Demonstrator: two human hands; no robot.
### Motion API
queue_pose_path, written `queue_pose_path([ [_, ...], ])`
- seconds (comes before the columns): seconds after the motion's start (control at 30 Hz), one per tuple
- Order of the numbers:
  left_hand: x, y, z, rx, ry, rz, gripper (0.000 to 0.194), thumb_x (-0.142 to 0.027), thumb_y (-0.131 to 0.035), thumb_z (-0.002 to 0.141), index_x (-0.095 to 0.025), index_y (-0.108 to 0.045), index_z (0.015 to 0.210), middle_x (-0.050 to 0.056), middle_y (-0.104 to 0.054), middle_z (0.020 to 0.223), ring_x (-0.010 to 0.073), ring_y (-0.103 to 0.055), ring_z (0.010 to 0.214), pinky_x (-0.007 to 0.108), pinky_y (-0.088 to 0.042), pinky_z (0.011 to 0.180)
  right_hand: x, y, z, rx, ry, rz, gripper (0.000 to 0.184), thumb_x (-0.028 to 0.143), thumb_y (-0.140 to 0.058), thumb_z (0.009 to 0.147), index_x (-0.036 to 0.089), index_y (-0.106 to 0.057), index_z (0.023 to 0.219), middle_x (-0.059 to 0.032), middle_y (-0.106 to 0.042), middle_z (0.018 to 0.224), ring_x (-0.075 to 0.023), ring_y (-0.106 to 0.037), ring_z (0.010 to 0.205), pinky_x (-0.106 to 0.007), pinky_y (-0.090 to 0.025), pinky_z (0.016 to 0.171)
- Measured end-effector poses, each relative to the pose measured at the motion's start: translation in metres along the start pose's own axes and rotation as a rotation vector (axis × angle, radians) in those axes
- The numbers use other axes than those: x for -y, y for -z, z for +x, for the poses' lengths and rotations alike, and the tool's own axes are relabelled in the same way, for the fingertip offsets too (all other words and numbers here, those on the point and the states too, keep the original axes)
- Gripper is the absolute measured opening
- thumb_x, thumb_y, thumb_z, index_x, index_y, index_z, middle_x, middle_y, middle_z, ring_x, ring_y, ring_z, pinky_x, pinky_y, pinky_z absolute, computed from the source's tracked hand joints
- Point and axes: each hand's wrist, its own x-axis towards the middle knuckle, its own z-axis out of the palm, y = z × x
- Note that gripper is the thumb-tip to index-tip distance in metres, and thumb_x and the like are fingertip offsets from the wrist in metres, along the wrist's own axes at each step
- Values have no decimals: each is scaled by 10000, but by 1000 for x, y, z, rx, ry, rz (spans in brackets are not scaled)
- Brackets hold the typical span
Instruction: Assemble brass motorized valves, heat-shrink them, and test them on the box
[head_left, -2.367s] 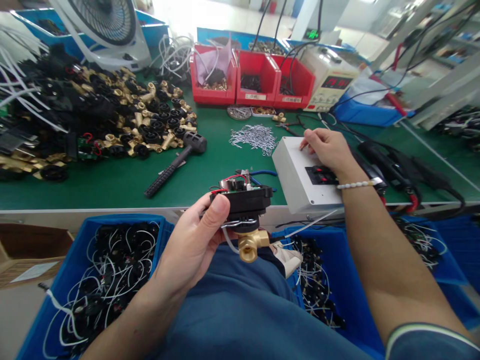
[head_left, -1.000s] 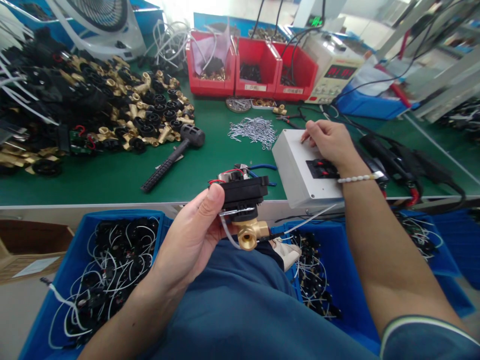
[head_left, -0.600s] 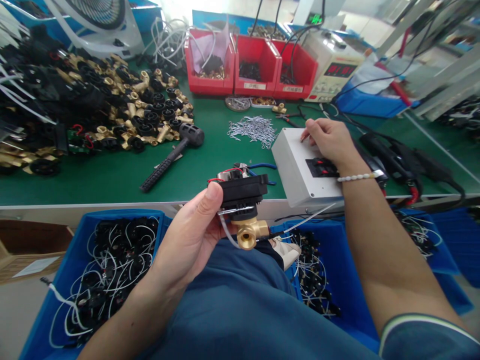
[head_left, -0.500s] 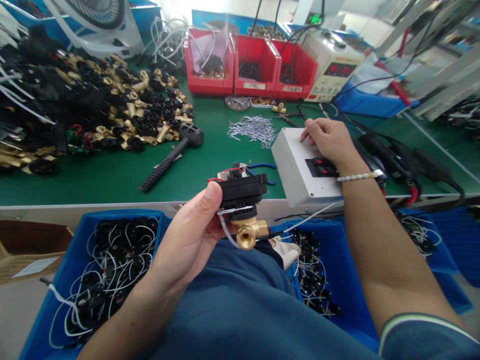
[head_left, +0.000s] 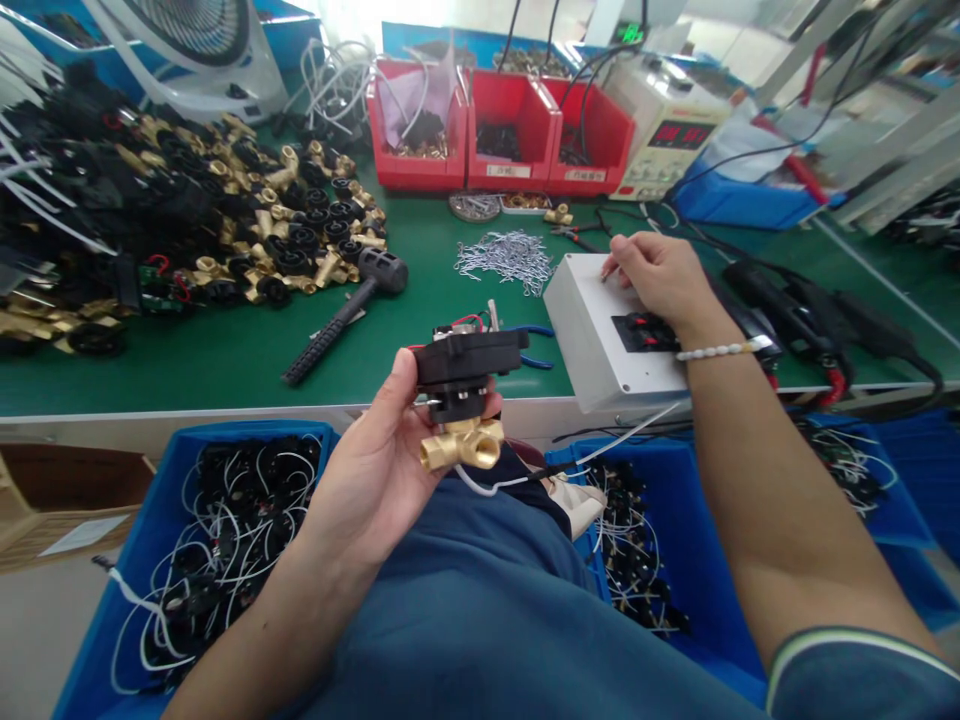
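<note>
while left hand (head_left: pixel 379 450) clasps valve (head_left: pixel 457 402) upright, brass end (head_left: pixel 466 443) down, right hand (head_left: pixel 654 282) curls over box (head_left: pixel 596 325), hold unclear.

Light was bright and diffuse; background beyond bench (head_left: pixel 187 375) glared, washed out. Upper-right corner looked blurred, outer edges stretched. Digits on power supply (head_left: pixel 664 130) smeared.

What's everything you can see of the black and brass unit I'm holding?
The unit has a black, plastic-looking housing on top, a black collar beneath, and, lowest, a branching brass-coloured fitting with an open port. A red wire shows above the housing; a white cable trails below the fitting. The left hand holds it roughly upright by the bench edge, thumb against the housing's left side.
</note>
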Motion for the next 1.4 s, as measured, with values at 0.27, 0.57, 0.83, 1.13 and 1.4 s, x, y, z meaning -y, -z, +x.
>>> queue_pose_path([
  [0.27, -5, -7, -6, -11, 93, -68, 546, -319, -287, 1113, -67, -762, 1017, 124, -811, 800, 190, -799, 675, 310, -684, 655, -9, -1, 7, -28, 19, 10, 514, 326, -485, 1075, 172, -641, 609, 1, -483, 543, -91, -421, 502, -305, -314, 572],
  [0.57, -4, -5, -10, 122, 29, -28, 656, -305, -228, 1119, -95, -797, 870, 115, -825, 819, 178, -812, 722, 284, -682, 702, -14, -2, 7, 3, 64, 84, 385, 281, -538, 1041, 173, -668, 696, -27, -640, 692, -97, -503, 572, -289, -381, 628],
  [0.83, 1, 2, -9, 116, -5, 11, 530, -308, -333, 1106, -115, -802, 951, 97, -835, 879, 183, -817, 768, 292, -685, 746, -20, -1, 9, 6, 85, 63, 396, 405, -562, 1025, 177, -690, 728, -45, -681, 721, -104, -516, 575, -293, -408, 622],
  [1.13, 1, 1, -10, 84, -20, 23, 506, -295, -341, 1102, -105, -788, 960, 99, -830, 863, 178, -810, 752, 285, -682, 734, -24, -2, 12, 20, 108, 59, 510, 620, -594, 967, 178, -689, 730, -55, -693, 738, -103, -528, 585, -278, -429, 625],
  [1.4, 1, 0, -11, 36, -6, 45, 419, -309, -392, 1086, -109, -752, 1163, 97, -822, 858, 187, -802, 746, 288, -668, 744, -22, -1, 11, 12, 95, 58, 403, 475, -629, 978, 166, -707, 732, -43, -679, 698, -95, -524, 579, -232, -394, 572],
])
